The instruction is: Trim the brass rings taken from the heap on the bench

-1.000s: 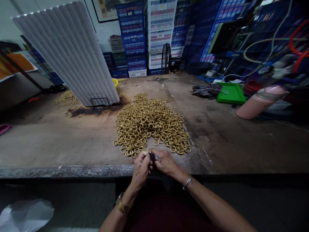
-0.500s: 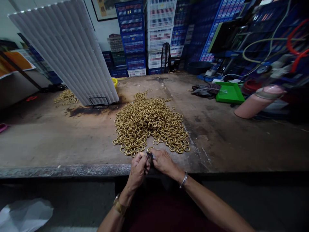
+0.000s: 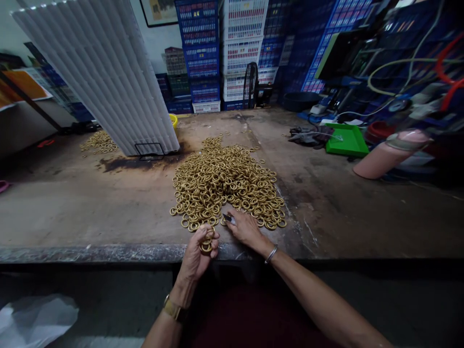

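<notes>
A heap of gold-coloured rings (image 3: 221, 179) lies spread on the wooden table (image 3: 108, 208). My left hand (image 3: 198, 251), at the table's front edge, has its fingers curled around several gold rings (image 3: 206, 245). To its right, my right hand (image 3: 246, 229) is closed on a small knife (image 3: 229, 219) with a dark blade that points left. That hand rests at the near side of the heap, its fingertips close to loose rings. Part of the knife's handle is hidden in the palm.
A tall white corrugated panel (image 3: 105, 82) leans in a black wire stand at the left, with more rings behind it. On the right are a green tray (image 3: 346, 140), a dark glove (image 3: 308, 136) and a pink bottle (image 3: 389, 153). Stacked crates (image 3: 241, 53) stand at the back.
My hands have moved apart. My left hand shifted left and turned, showing the rings in it; my right hand moved forward toward the heap with the knife.
</notes>
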A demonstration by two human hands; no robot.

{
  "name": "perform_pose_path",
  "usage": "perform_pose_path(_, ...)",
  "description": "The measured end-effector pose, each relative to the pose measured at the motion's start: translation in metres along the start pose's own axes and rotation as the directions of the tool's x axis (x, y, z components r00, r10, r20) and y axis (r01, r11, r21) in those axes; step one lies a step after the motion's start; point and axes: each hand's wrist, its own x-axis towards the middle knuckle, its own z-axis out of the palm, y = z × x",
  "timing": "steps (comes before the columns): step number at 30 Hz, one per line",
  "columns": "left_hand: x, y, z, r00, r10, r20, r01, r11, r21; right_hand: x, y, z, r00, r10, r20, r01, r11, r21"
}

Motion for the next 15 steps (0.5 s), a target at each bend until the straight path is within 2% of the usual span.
perform_pose_path(4, 0.001, 0.001, -0.002, 0.997, -0.062, 0.037, 0.066, 0.991, -0.115, 0.005, 0.001, 0.001, 0.999, -0.025, 0.023, 0.025, 0.999, -0.025)
perform_pose_path(8, 0.003, 0.000, -0.002, 0.995, -0.101, -0.019, 0.097, 0.984, -0.149, 0.007, 0.004, 0.002, 1.000, -0.018, -0.013, 0.019, 1.000, 0.016)
perform_pose_path(12, 0.006, -0.005, 0.006, 0.999, -0.036, -0.031, 0.035, 0.999, -0.003, 0.007, 0.007, 0.005, 0.999, 0.011, -0.052, -0.006, 0.994, 0.108)
perform_pose_path(15, 0.009, -0.013, 0.011, 0.995, 0.089, -0.046, -0.076, 0.970, 0.233, 0.009, 0.011, 0.006, 0.995, 0.043, -0.094, -0.022, 0.976, 0.215)
